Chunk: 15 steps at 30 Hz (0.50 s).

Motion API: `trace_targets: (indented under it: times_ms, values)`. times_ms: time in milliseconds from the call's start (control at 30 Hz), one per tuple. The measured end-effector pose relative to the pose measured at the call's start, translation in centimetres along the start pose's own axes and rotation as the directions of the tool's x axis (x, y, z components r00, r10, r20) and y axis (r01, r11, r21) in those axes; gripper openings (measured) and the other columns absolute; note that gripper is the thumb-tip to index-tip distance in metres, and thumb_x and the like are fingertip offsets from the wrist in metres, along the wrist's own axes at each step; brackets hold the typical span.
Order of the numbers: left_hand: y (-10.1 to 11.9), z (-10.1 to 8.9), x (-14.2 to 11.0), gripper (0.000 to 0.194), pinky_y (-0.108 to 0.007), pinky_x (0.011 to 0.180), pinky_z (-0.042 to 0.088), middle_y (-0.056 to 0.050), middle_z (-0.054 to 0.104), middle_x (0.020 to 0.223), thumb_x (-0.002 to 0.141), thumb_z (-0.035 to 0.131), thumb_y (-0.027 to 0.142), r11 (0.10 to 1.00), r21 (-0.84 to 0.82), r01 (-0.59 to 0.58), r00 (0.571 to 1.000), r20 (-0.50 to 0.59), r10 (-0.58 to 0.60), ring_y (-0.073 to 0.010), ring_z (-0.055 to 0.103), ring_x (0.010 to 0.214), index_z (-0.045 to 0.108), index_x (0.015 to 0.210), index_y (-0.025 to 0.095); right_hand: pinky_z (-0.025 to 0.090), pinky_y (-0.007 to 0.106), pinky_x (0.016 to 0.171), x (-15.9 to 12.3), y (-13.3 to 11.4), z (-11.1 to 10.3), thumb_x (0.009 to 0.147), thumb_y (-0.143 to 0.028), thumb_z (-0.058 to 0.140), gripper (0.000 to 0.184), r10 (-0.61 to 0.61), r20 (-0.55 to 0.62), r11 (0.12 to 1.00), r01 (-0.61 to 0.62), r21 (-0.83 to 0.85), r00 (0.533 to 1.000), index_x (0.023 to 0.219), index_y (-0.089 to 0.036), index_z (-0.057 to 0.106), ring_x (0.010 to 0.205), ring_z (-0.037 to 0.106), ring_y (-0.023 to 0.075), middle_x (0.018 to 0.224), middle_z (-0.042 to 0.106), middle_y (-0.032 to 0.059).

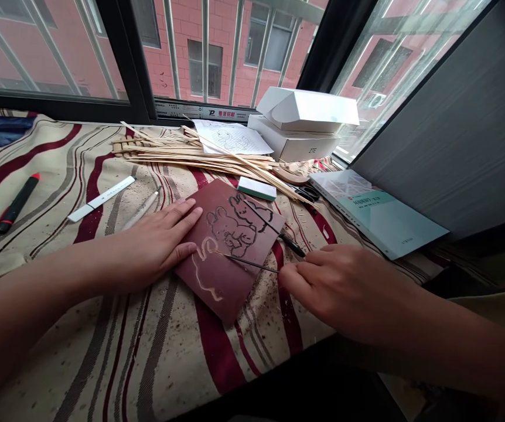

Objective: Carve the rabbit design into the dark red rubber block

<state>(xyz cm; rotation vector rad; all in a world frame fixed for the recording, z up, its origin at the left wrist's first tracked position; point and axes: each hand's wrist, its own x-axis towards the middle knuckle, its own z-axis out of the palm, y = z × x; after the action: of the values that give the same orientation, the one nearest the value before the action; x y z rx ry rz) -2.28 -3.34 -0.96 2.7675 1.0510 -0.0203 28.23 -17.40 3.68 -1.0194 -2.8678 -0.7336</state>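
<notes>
Near the left edge of the striped cloth (177,363) lies a black marker (17,203) with a red tip, and right of it a slim white stick (102,199) and a pale pen-like tool (144,205). The left hand (160,240) rests flat, fingers extended, on the left edge of a reddish-brown board (244,281), which lies mid-cloth bearing two dark-outlined, rabbit-like figures and one pale outline. Toward the cloth's back edge spread thin wooden strips (169,156), with a drawn-on paper (235,139) over them. A green-and-white block (256,188) sits by the board's far corner. The right hand (323,284) grips a thin dark tool (252,264), its tip at the pale outline; a black-handled tool (292,245) crosses the board's right edge, whether held I cannot tell. Beyond stands a white box (307,146); farther right lies a book (379,214).
</notes>
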Motion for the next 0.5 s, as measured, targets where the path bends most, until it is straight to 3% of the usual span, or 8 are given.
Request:
trace_targets:
  times_ms: [233,500]
  values:
    - [0.74,-0.83,0.14,0.087,-0.057,0.133,0.021,-0.015,0.009,0.179,0.104,0.016,0.066,0.999,-0.016,0.047,0.996,0.078,-0.046,-0.0376,0.013,0.166,0.024,0.169,0.01,0.017,0.035,0.053,0.22,0.33,-0.33,0.08,0.001,0.052,0.021,-0.015,0.022,1.0,0.015,-0.003,1.0,0.076,-0.018,0.057,0.044,0.047,0.0165,0.053,0.056,-0.0002]
    - [0.69,-0.65,0.2,0.084,-0.057,0.133,0.021,-0.014,0.01,0.179,0.105,0.02,0.065,0.999,-0.021,0.049,0.997,0.065,-0.047,-0.0374,0.012,0.166,0.025,0.169,0.011,0.015,0.033,0.051,0.57,0.05,-0.97,0.076,0.001,0.055,0.019,-0.024,0.048,0.999,0.025,-0.028,0.999,0.076,-0.018,0.057,0.042,0.05,0.0178,0.053,0.056,-0.0022]
